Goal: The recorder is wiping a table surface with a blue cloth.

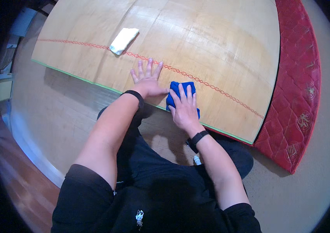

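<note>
My right hand (184,107) lies palm down on a folded blue cloth (175,97), pressing it flat near the front edge of a woven sleeping mat (211,52). The cloth sticks out around my fingers and beneath the palm. To its left, my left hand (148,81) rests bare on the mat with its fingers spread, the thumb pointing toward the cloth. Beyond my left fingertips lies a white folded cloth or packet (124,40), across the mat's red patterned stripe (179,71).
A green border (77,76) edges the mat on my side. Along the right, a red quilted mattress (296,87) sticks out from under it. Pale flooring (313,201) surrounds both, with reddish-brown wood flooring (22,180) at lower left. Boxes or furniture (1,90) stand at far left.
</note>
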A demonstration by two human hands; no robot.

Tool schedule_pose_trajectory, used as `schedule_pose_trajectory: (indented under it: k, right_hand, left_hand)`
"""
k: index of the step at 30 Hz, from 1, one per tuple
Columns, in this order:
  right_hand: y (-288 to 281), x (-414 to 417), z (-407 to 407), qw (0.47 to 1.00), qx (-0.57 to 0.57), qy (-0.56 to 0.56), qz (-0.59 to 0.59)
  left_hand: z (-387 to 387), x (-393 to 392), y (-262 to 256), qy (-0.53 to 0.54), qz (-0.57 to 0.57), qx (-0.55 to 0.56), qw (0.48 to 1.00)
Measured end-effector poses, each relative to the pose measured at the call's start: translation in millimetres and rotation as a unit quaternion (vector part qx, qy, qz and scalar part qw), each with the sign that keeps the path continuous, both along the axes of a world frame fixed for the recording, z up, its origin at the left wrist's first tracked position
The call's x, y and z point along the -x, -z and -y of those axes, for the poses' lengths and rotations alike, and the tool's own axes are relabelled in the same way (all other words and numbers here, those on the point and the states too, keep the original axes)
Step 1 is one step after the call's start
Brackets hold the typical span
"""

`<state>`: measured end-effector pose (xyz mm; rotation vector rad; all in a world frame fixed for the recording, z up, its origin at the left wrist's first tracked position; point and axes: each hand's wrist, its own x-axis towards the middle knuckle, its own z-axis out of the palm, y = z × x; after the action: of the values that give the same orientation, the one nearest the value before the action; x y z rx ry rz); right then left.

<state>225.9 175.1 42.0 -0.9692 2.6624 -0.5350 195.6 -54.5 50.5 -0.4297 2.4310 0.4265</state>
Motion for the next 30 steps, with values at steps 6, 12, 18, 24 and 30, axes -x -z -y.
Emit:
schedule_pose_trajectory:
  k: [6,12,18,24,30]
  right_hand:
    - [-5,-12,-44,0.998,-0.043,0.052,-0.007]
    - [6,22,-8,0.984,-0.037,0.167,-0.044]
    - [12,19,8,0.995,-0.007,0.084,-0.053]
    - [-3,5,-37,0.996,0.078,-0.006,0.052]
    - [3,20,-73,0.996,0.011,0.084,-0.026]
  left_hand:
    - [4,-5,-7,0.019,0.013,0.015,1.000]
    - [-4,1,-14,0.019,0.015,0.011,1.000]
    - [-1,-2,9,0.011,0.001,0.024,1.000]
    - [-3,0,-1,0.011,0.012,0.019,1.000]
    - [1,-2,6,0.022,-0.002,0.026,0.999]
